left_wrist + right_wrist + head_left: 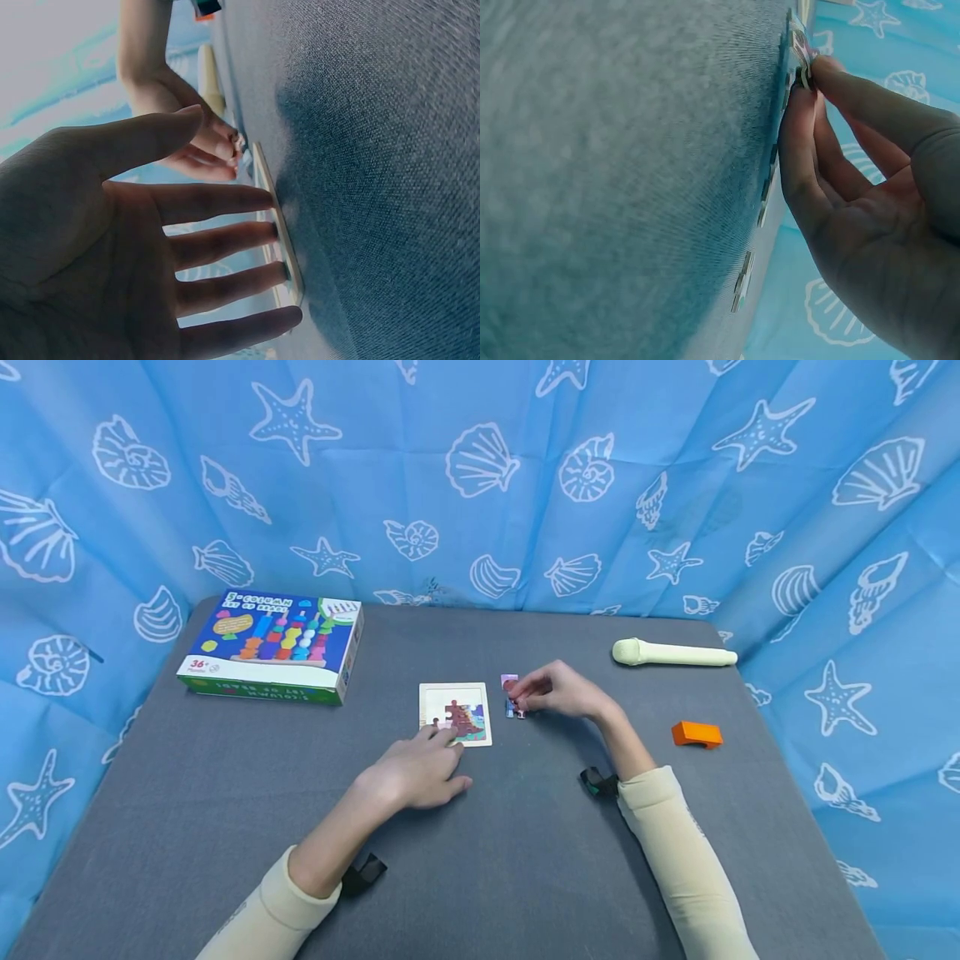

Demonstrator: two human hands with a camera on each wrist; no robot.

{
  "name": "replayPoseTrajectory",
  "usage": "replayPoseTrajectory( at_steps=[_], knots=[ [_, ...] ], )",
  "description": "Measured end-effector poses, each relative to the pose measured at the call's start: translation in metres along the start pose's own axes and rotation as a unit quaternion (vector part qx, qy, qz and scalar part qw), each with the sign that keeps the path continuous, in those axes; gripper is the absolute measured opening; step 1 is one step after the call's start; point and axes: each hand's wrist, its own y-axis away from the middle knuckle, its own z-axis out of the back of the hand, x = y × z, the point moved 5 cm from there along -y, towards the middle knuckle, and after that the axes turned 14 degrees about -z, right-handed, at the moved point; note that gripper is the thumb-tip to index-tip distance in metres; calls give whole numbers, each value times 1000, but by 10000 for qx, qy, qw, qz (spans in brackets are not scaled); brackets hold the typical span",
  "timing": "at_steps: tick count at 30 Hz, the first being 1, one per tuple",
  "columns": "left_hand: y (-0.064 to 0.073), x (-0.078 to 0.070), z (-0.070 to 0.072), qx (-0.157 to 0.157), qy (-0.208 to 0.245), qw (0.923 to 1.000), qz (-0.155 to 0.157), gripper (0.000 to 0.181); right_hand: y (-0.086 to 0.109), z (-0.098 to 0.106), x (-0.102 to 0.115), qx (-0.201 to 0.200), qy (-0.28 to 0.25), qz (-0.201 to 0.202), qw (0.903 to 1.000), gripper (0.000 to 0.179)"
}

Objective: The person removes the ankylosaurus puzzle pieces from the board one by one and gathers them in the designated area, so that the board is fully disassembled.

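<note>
A small square jigsaw tray (pixel 450 686) with a pale rim lies on the table, partly filled with joined reddish-brown and blue pieces (pixel 468 720). My left hand (pixel 420 768) is at its front edge with straight, spread fingers; in the left wrist view the fingertips (pixel 259 199) overlap the tray's rim (pixel 283 232). To the right of the tray, my right hand (pixel 566 693) pinches a puzzle piece (pixel 802 52) between thumb and fingertips, close over the table. Loose puzzle pieces (pixel 509 679) lie beneath and beside those fingers, partly hidden by them.
A bead-set box (pixel 270 647) lies at the back left. Toward the back right is a pale green stick with a rounded head (pixel 675 652), and nearer on the right an orange arched block (pixel 697 734). A blue shell-patterned curtain (pixel 480 527) borders the grey table (pixel 495 877).
</note>
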Motion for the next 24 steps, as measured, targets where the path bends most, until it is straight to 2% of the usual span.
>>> replayPoseTrajectory(
  at_steps=[6, 17, 21, 24],
  knots=[
    [-1, 2, 1, -89, 22, 10000, -6, 60, -5, -3, 0, -81, 286, 121, 9995, 18],
    [-2, 11, 2, -184, 136, 9997, -122, 64, -3, -1, 1, -399, 605, 3, 9974, 15],
    [-3, 15, 2, -296, 191, 9992, -174, 64, 0, 1, 4, -479, 582, 9, 9972, 14],
    [-4, 17, 2, -400, 198, 9988, -223, 66, 1, -1, 10, -372, 418, 93, 9984, 14]
  ],
)
